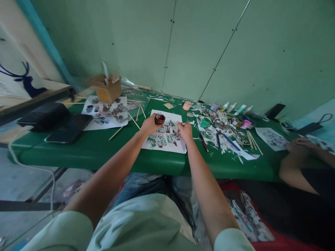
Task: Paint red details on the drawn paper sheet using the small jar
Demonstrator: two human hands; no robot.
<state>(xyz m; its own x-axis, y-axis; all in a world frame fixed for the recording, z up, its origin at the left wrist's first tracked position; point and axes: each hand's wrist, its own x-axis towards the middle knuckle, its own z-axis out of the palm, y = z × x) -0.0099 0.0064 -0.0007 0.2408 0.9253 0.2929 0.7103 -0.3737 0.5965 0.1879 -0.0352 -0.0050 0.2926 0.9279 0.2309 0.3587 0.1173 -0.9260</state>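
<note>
My left hand [148, 126] is wrapped round a small open jar [159, 119] of dark red stuff, held over the upper left of a white sheet [180, 148]. On that sheet lie several small flat pieces [161, 140] patterned in green, dark red and black. At the sheet's right edge, my right hand [185, 131] pinches a thin reddish stick [186, 123], whose lower tip is hidden by the fingers. Just right of this hand, a dark pen-like tool [203, 141] rests on the green table cover.
Right of me spreads a heap of white scraps [225, 139] with blue pens, sticks, small bottles [231, 107] and a green lump [205, 122]. Leftward are a cardboard box [108, 91], another sheet and a dark phone-like slab [69, 128]. Another person's hands [300, 144] rest at the far right.
</note>
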